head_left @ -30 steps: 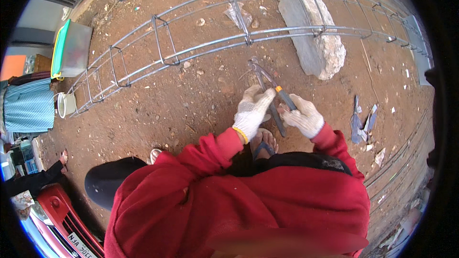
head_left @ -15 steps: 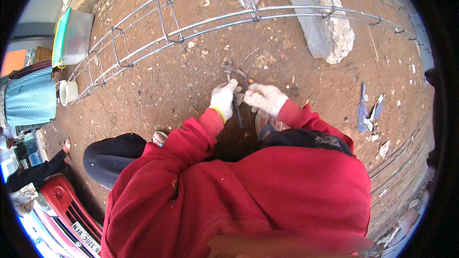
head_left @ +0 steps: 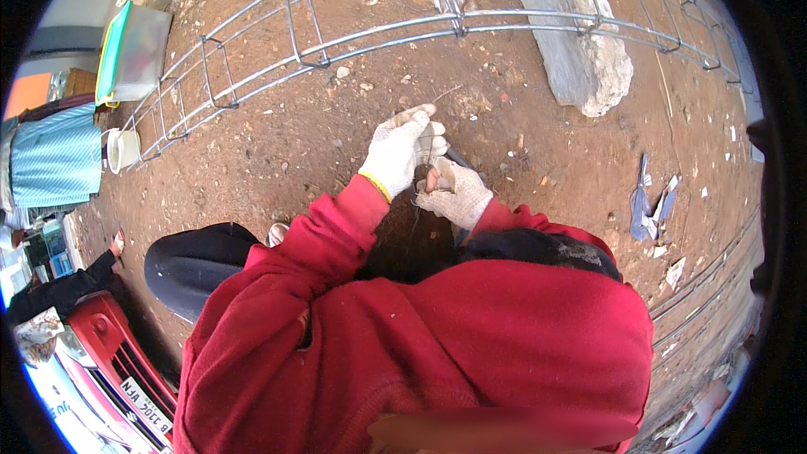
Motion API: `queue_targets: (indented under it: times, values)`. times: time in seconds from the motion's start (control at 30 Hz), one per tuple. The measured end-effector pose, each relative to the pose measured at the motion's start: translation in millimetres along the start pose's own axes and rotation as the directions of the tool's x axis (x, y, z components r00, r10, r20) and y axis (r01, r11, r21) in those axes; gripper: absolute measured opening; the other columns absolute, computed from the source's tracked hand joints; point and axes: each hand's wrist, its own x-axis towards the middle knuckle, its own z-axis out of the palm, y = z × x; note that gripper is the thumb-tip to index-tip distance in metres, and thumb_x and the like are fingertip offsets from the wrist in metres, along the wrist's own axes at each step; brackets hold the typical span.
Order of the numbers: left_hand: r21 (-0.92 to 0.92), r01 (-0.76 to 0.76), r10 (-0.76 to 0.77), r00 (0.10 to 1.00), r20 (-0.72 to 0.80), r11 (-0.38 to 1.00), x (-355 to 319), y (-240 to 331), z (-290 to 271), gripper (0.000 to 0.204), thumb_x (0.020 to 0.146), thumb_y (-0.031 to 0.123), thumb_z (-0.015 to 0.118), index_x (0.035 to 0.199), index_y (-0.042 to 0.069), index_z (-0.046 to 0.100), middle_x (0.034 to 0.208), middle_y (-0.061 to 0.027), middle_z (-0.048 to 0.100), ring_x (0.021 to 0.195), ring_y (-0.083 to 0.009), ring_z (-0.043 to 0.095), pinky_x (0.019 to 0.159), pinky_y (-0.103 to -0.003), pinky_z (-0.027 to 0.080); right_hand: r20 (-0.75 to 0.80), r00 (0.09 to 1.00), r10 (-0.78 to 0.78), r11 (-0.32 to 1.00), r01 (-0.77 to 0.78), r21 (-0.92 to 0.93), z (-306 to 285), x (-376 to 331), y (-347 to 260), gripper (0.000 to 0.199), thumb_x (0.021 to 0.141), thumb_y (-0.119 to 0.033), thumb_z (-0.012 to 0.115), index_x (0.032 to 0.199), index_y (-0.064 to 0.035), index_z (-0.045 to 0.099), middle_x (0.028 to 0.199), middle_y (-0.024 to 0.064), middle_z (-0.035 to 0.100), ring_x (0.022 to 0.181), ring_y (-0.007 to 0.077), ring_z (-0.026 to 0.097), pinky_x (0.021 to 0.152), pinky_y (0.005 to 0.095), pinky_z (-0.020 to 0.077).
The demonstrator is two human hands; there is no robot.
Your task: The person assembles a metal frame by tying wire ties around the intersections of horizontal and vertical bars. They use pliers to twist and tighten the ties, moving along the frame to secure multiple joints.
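My left hand (head_left: 397, 151), in a white knit glove with a yellow cuff, is raised over the dirt between my knees. Its thumb and fingers close on what looks like a thin wire (head_left: 429, 148) that runs down toward the other hand. Close beside it, my right hand (head_left: 461, 195) wears a similar glove, with a bare fingertip showing. Its fingers curl in, and what they hold is hidden. A short dark bar-shaped piece (head_left: 456, 156), perhaps part of a tool, shows between the two hands.
A long steel rebar cage (head_left: 370, 47) arches across the ground ahead, passing over a concrete slab (head_left: 580, 50). A clear bin (head_left: 139, 55) and white bucket (head_left: 124, 150) stand left, near a red vehicle (head_left: 105, 328) and another person's arm (head_left: 84, 273). Dark scraps (head_left: 646, 208) lie right.
The pincer-like tool with an orange mark and the dark rod no longer show plainly. My left hand has risen and turned, fingers extended further; my right hand has dropped slightly and curled inward.
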Motion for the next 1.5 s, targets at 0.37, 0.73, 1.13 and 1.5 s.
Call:
queue_targets:
  times: [0.37,0.73,1.13,1.5]
  values:
    - [0.32,-0.389,0.283,0.9,0.331,0.864,-45.6,47.0,53.9,0.018,0.099,0.019,0.051,0.11,0.007,0.058,0.076,0.0032,0.055,0.063,-0.0038,0.045,0.056,-0.02,0.037,-0.144,0.926,-0.348,0.937,0.344,-0.053,-39.0,9.6,-80.1,0.042,0.084,-0.011,0.071,0.119,0.0004,0.052,0.107,0.0122,0.065,0.093,0.0183,0.065,0.08,0.0317,0.0534]
    - [0.658,-0.724,0.457,0.667,0.589,0.208,-51.3,55.4,65.1,0.023,0.093,0.012,0.056,0.114,0.003,0.061,0.086,-0.0131,0.069,0.08,-0.0325,0.068,0.07,-0.037,0.054,-0.251,0.734,-0.631,0.771,0.629,-0.1,-57.0,6.6,-154.7,0.025,0.091,-0.011,0.063,0.106,0.0097,0.062,0.099,0.019,0.069,0.081,0.0252,0.071,0.067,0.0297,0.0546]
    - [0.358,-0.603,0.689,0.696,-0.201,0.713,-52.5,19.1,-33.3,0.032,0.098,0.009,0.053,0.129,0.003,0.053,0.094,-0.0002,0.063,0.065,-0.0046,0.048,0.055,-0.02,0.043,0.336,0.848,-0.411,0.398,0.498,-0.77,-49.0,52.3,-193.2,0.072,0.079,-0.026,0.076,0.139,-0.003,0.042,0.11,0.0148,0.067,0.088,0.0247,0.067,0.073,0.0337,0.0547]
    - [-0.12,-0.533,0.377,0.723,-0.579,0.837,-22.5,49.5,-41.9,0.039,0.09,0.005,0.059,0.128,0.002,0.049,0.096,-0.0053,0.068,0.061,-0.0109,0.064,0.042,-0.022,0.045,0.354,0.9,-0.255,-0.33,0.263,-0.907,61.5,145.0,-250.9,0.044,0.086,-0.05,0.06,0.093,-0.007,0.063,0.079,0.0171,0.068,0.08,0.0336,0.067,0.069,0.0445,0.052]
